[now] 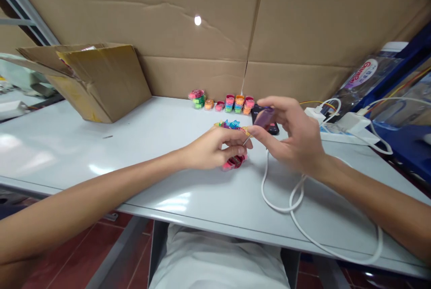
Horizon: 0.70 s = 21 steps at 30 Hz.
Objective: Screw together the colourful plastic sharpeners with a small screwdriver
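My right hand (296,138) is closed around the purple handle of a screwdriver (264,118), which slants down to the left. Its thin metal shaft runs to the fingertips of my left hand (220,145), where the tip is hidden. The left thumb and forefinger are pinched together; whatever lies between them is too small to make out. Under and just in front of that hand are pink plastic pieces (232,163) with a metal-looking part, like pencil sharpeners. Behind the fingers lie small blue, yellow and green plastic pieces (232,124), partly covered.
Stacks of coloured plastic pieces (239,104) line the cardboard wall (202,73). A dark phone (274,128) lies behind my right hand. A white cable (292,208) loops beneath that arm. A power strip (350,135) and bottle (365,73) are right; an open carton (107,87) stands left.
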Available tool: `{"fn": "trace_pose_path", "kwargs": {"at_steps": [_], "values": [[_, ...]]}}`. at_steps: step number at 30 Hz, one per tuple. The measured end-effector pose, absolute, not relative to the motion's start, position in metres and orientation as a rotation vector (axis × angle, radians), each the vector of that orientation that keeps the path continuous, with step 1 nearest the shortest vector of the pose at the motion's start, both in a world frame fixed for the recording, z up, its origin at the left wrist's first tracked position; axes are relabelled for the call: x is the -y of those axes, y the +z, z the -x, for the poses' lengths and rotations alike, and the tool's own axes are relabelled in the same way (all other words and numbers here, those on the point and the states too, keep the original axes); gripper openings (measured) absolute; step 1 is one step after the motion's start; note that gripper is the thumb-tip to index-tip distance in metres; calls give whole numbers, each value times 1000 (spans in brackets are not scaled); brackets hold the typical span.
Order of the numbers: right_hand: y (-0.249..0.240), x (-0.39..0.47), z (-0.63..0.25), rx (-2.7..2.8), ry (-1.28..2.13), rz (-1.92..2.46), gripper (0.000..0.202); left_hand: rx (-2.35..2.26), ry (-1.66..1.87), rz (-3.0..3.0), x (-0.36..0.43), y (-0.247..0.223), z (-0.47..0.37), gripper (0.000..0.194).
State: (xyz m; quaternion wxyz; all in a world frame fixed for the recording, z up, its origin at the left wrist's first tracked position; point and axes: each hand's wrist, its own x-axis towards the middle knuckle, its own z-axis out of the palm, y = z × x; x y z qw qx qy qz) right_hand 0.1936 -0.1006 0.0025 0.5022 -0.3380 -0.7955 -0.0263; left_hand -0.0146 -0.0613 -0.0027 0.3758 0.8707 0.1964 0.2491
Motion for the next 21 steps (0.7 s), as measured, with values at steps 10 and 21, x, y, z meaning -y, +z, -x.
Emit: {"fn": "trace_pose_path", "kwargs": {"at_steps": [10,21], "values": [[23,83,-165,1982,-328,762,22,-480,602,-2443,56,-7,24,14],[19,78,-167,2005,-275,711,18,-473,584,-2467,54,-13,22,16]]}}
